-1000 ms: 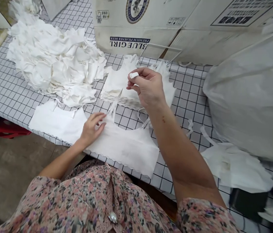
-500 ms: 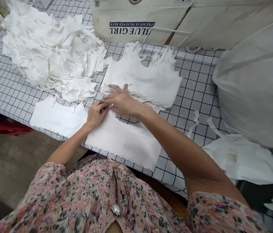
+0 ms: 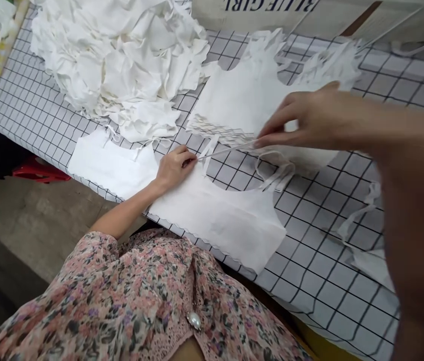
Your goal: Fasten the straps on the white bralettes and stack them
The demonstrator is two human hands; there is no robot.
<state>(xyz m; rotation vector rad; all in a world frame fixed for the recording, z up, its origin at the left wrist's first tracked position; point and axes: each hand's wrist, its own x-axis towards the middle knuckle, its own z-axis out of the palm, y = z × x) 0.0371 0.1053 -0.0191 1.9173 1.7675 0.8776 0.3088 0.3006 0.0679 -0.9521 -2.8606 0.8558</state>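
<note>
Two flat white cloth pieces with scalloped hems lie spread on a black-gridded white tabletop cover (image 3: pixel 320 265): the nearer piece (image 3: pixel 215 220) runs along the near edge, and the farther piece (image 3: pixel 242 100), a layered stack, lies beyond it to the right. Far more cloth sits in the big crumpled heap of white fabric pieces (image 3: pixel 116 65) at far left, so only a small share looks laid flat. The left hand (image 3: pixel 176 168) rests on the nearer piece, its fingertips pinched on a thin white cloth tape (image 3: pixel 227 149); the right hand (image 3: pixel 305 118) pinches the tape's other end, holding it taut above the cloth. A pale cardboard carton (image 3: pixel 272 7) stands along the far edge, its contents out of sight.
</note>
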